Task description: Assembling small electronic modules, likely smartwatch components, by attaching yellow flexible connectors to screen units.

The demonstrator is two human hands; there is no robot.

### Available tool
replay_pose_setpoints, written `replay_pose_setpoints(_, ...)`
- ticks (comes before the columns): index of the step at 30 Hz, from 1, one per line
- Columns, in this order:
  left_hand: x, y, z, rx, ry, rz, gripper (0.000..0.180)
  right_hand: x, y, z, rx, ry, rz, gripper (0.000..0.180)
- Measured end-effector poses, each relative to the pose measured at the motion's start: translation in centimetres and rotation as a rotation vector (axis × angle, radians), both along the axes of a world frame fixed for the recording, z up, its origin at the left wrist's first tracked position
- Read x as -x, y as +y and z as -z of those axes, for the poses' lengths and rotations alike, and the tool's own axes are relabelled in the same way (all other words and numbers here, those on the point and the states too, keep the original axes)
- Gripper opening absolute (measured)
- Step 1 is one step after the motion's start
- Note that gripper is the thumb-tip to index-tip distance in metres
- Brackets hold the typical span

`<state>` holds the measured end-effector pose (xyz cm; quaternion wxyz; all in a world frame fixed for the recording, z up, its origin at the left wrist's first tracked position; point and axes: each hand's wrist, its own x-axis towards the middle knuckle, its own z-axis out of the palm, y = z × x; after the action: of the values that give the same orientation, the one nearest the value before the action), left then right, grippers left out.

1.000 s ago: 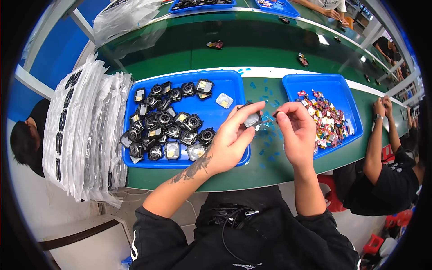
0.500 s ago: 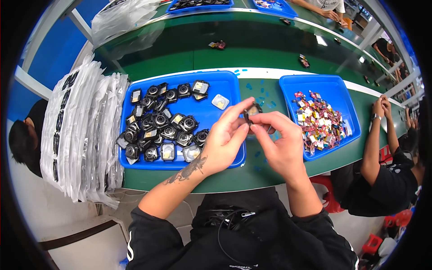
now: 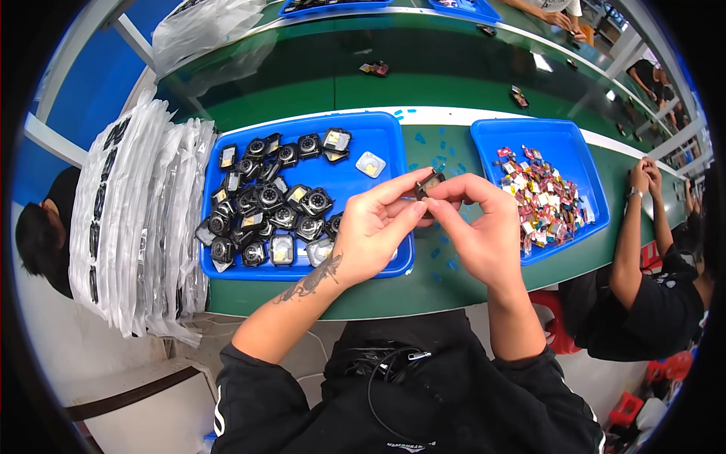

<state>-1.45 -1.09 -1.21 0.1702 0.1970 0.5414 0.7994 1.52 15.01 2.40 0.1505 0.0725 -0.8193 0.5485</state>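
Between the two blue trays, I hold a black watch case [image 3: 429,184] up over the green table. My left hand [image 3: 376,227] is closed on its left side, thumb and fingers pinching it. The fingertips of my right hand [image 3: 478,219] press together at its near right edge; anything small between them is hidden. Left of my hands, a blue tray [image 3: 348,125] bears many black watch cases [image 3: 270,198], some face down with round sensor backs showing. A pale square piece [image 3: 370,164] lies apart from them. To the right, another blue tray [image 3: 491,136] holds a heap of small red, yellow and white battery-like parts [image 3: 546,200].
Small blue film bits [image 3: 446,163] are scattered on the table. Tall plastic-wrapped stacks [image 3: 113,219] stand at the left. A green conveyor belt [image 3: 302,83] beyond carries loose assemblies [image 3: 374,69]. At the right, a co-worker's arms [image 3: 629,234] reach over the table.
The watch case has tilted slightly in my fingers, and my right hand has moved a little right. Assemblies on the belt have shifted to the right.
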Motion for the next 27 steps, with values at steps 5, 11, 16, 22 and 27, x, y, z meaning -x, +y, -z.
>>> replay_pose_setpoints(5, -0.1, -0.1, -0.2, 0.039, 0.047, 0.007, 0.043, 0.0, 0.4, -0.1, 0.008, -0.015, -0.014, 0.009)
replay_pose_setpoints(11, -0.2, -0.1, -0.3, 0.099, 0.081, 0.007, 0.041, 0.2, 0.4, -0.2, -0.015, 0.006, -0.020, 0.008)
replay_pose_setpoints(16, -0.2, 0.0, 0.0, 0.084, 0.082, -0.001, 0.038, 0.0, 0.8, -0.4, -0.213, 0.068, 0.030, 0.018)
replay_pose_setpoints(22, -0.5, -0.7, -0.7, 0.107, 0.054, 0.094, 0.037, 0.3, 1.4, 0.2, -0.121, 0.154, 0.022, 0.035)
replay_pose_setpoints(27, 0.1, -0.5, -0.6, 0.091, 0.041, 0.094, 0.038, 0.6, 1.0, 0.3, 0.001, 0.055, 0.001, 0.033)
